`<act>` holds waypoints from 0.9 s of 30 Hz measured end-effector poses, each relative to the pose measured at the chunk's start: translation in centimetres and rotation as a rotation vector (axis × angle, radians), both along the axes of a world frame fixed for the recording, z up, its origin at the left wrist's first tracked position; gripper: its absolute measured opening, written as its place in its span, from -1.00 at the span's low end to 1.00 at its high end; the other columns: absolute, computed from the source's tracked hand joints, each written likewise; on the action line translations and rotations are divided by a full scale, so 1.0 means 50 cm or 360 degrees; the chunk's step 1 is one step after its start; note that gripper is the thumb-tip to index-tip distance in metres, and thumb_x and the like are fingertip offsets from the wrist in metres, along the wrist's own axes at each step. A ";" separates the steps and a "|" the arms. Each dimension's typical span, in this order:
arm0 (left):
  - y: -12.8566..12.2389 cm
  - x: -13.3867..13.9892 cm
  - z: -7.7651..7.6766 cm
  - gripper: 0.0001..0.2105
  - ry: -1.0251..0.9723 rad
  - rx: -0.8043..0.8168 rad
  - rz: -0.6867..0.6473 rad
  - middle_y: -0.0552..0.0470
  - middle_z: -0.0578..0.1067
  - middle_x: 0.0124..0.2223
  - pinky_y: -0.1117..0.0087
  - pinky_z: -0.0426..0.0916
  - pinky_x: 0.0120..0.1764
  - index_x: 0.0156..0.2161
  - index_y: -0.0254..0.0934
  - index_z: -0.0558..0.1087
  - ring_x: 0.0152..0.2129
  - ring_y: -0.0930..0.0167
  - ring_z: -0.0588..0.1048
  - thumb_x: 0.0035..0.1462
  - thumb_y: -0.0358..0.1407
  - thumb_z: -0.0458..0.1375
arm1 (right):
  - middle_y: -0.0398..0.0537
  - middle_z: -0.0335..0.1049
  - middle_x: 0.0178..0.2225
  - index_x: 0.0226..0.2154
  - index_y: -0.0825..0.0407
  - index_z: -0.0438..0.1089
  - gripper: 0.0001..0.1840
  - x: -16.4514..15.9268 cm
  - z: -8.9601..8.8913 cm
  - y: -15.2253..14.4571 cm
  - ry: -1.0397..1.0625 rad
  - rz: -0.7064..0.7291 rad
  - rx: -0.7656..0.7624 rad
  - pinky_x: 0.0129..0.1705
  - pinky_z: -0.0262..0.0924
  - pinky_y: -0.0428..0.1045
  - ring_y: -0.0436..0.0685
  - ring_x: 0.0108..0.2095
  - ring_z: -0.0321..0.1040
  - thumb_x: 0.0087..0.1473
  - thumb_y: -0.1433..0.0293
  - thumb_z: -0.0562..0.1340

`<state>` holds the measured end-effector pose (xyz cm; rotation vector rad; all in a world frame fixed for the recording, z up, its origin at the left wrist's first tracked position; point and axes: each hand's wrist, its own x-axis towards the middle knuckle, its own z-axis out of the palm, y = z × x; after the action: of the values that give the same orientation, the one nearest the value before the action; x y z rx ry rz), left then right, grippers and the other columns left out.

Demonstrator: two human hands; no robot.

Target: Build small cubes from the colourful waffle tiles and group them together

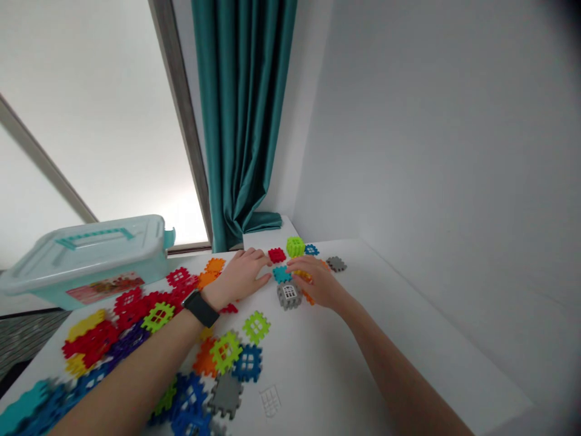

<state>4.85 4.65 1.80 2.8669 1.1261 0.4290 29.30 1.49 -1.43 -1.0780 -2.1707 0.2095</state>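
Observation:
My left hand (244, 274) is stretched over the white table with its fingers apart, fingertips close to a red notched block (276, 255). My right hand (320, 281) arches over a yellow block (302, 275), its thumb and fingers apart. Its fingertips reach the edge of a cyan block (282, 274); whether they press on it I cannot tell. In front of the cyan block stands a grey cube (289, 295) with a white window-like top. A lime green cube (295, 246) sits behind the right hand. Orange parts beside the yellow block are mostly hidden.
Loose notched tiles in red, blue, lime and other colours spread under my left forearm, including a lime tile (256, 327) and a grey tile (226, 395). A lidded pale-blue box (109, 260) stands at left. A grey tile (336, 264) lies right, near the wall (431, 151).

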 end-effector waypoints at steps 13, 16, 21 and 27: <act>-0.118 -0.181 0.003 -0.82 -0.0184 -0.0105 0.0113 -0.06 0.54 -0.05 0.21 0.34 0.02 -0.09 -0.20 0.50 -0.06 0.26 0.47 0.30 -0.29 0.08 | 0.03 0.53 -0.05 -0.10 -0.04 0.46 -0.77 -0.166 0.019 -0.076 -0.0036 0.0170 -0.0024 0.12 0.26 0.18 0.20 0.01 0.43 0.25 0.43 0.14; -0.143 -0.217 -0.005 -0.83 -0.0204 -0.0093 0.0149 -0.06 0.54 -0.07 0.22 0.34 0.02 -0.09 -0.21 0.49 -0.08 0.27 0.47 0.30 -0.30 0.09 | 0.02 0.53 -0.05 -0.10 -0.04 0.46 -0.77 -0.202 0.022 -0.093 -0.0082 0.0241 -0.0073 0.13 0.24 0.16 0.20 0.01 0.42 0.26 0.43 0.14; -0.185 -0.276 -0.010 -0.83 -0.0280 -0.0107 0.0197 -0.04 0.55 -0.08 0.24 0.36 0.03 -0.11 -0.19 0.51 -0.09 0.28 0.49 0.31 -0.31 0.07 | 0.02 0.53 -0.06 -0.10 -0.02 0.45 -0.79 -0.247 0.017 -0.105 -0.0127 0.0293 -0.0139 0.12 0.23 0.16 0.20 0.01 0.41 0.27 0.42 0.15; -0.218 -0.313 -0.035 -0.84 -0.0322 -0.0102 0.0300 -0.05 0.56 -0.11 0.23 0.37 -0.01 -0.15 -0.22 0.51 -0.12 0.27 0.49 0.29 -0.35 0.07 | 0.03 0.52 -0.08 -0.12 0.00 0.46 -0.80 -0.287 -0.016 -0.111 -0.0185 0.0226 -0.0150 0.09 0.24 0.16 0.20 -0.03 0.40 0.27 0.45 0.14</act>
<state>-10.82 -6.25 0.05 2.6018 1.3484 0.6607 14.95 -4.08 -2.21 -1.0104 -2.3651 0.3235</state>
